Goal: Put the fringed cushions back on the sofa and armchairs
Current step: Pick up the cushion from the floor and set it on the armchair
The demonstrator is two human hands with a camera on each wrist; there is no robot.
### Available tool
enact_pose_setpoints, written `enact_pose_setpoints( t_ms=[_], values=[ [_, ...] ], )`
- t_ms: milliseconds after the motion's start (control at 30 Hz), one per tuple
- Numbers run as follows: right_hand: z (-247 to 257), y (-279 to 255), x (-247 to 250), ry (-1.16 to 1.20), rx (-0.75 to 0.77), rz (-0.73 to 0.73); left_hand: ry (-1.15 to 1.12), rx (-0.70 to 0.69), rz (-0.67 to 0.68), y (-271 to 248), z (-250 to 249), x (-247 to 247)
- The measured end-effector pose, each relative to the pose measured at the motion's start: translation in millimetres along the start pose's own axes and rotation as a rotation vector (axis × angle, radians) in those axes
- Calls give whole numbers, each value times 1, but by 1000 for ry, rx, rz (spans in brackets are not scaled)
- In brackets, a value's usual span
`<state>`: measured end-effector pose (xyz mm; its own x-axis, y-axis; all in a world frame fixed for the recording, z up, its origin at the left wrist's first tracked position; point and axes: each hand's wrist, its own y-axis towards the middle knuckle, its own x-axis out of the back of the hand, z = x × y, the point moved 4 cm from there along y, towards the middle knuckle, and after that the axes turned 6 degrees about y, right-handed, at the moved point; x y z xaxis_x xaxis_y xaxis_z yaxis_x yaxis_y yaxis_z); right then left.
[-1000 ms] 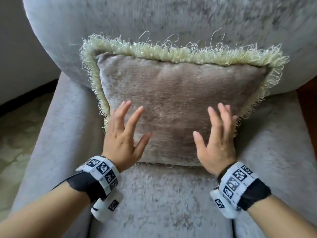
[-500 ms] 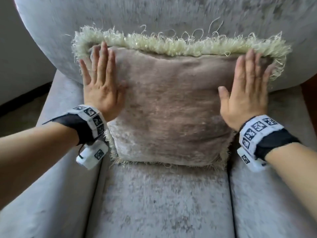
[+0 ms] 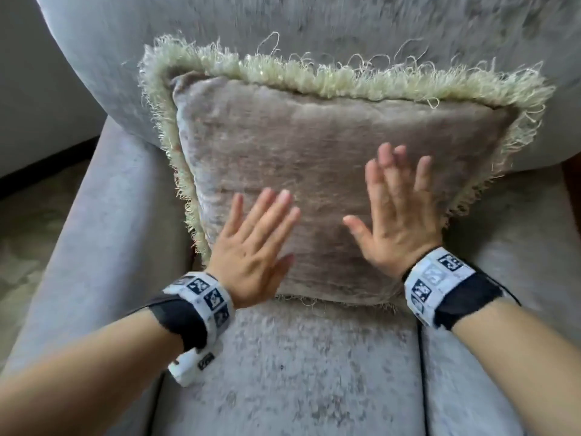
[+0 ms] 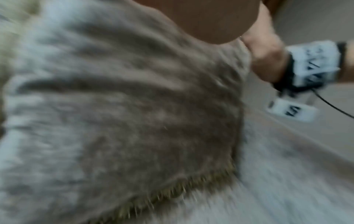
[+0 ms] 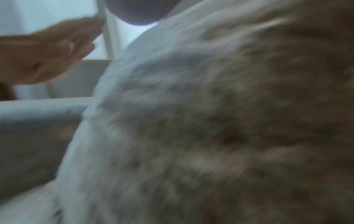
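A taupe velvet cushion (image 3: 314, 158) with a pale green fringe stands upright on the seat of a grey armchair (image 3: 283, 372), leaning on its backrest. My left hand (image 3: 254, 243) lies flat with straight fingers on the cushion's lower left face. My right hand (image 3: 396, 215) is spread flat over its lower right face. Both wrist views are blurred. The left wrist view shows the cushion's face (image 4: 134, 113) and my right hand (image 4: 266, 60). The right wrist view shows the cushion (image 5: 210, 136) and my left hand (image 5: 47, 50).
The armchair's left armrest (image 3: 94, 247) and right armrest (image 3: 518, 278) flank the seat. A pale wall (image 3: 37, 89) and patterned floor (image 3: 28, 240) lie to the left. A dark wooden surface (image 3: 573, 171) shows at the right edge.
Both hands have come down from the cushion's upper corners to its lower middle face and moved closer together. The cushion still stands against the backrest.
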<state>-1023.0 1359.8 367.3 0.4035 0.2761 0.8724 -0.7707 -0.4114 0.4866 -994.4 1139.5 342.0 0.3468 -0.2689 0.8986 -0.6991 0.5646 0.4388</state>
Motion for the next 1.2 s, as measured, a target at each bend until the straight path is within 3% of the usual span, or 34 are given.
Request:
enact_pose_setpoints(
  t_ms=[33, 67, 100, 233, 300, 333, 367, 400, 467, 500, 567, 633, 667, 733, 767, 800, 833, 900, 933, 1000, 1033, 1133, 1200],
  values=[
    [12, -6, -19, -47, 155, 96, 26, -105, 56, -4, -13, -10],
    [10, -13, -35, -112, 205, 172, 67, -139, 120, -3, -12, -22],
    [-3, -19, -45, -179, 152, 212, 126, -94, 171, 2, 2, -35],
    [-71, -42, -37, -208, -455, 154, 261, 152, 210, 11, 74, -52],
    [-70, -54, -13, -98, -705, -33, 160, 427, 132, -12, 81, -39],
    [-57, -58, -5, -40, -715, -142, 94, 536, 66, -26, 70, -33],
    [-36, -60, -2, 7, -621, -206, 45, 538, 5, -37, 49, -27],
    [-10, -63, -10, 61, -470, -186, -6, 433, -39, -45, 24, -25],
    [48, -73, -46, 59, -116, 26, -56, 114, 30, -54, -23, -37],
    [64, -79, -65, 0, -7, 139, -30, 28, 103, -54, -33, -47],
    [50, -87, -93, -121, 5, 291, 65, 78, 219, -46, -13, -73],
    [4, -99, -94, -215, -166, 331, 217, 164, 313, -47, 34, -89],
    [-23, -109, -87, -225, -329, 304, 257, 207, 344, -54, 59, -91],
    [-58, -132, -60, -183, -716, 174, 256, 423, 342, -79, 99, -81],
    [-59, -140, -49, -131, -822, 77, 191, 549, 288, -92, 104, -72],
    [-50, -144, -43, -100, -790, 0, 141, 598, 215, -103, 95, -65],
    [-30, -143, -45, -69, -622, -29, 106, 523, 157, -111, 73, -61],
    [22, -140, -70, -13, -100, 95, 25, 128, 129, -116, 16, -64],
    [46, -140, -86, -31, 83, 177, 23, -30, 147, -113, -10, -71],
    [58, -136, -114, -134, 151, 287, 80, -90, 214, -93, -27, -94],
    [47, -133, -119, -193, 69, 294, 125, -46, 240, -79, -20, -104],
    [-8, -134, -105, -232, -368, 244, 230, 107, 276, -62, 24, -115],
    [-29, -146, -81, -203, -693, 167, 191, 403, 247, -77, 54, -99]
  ],
)
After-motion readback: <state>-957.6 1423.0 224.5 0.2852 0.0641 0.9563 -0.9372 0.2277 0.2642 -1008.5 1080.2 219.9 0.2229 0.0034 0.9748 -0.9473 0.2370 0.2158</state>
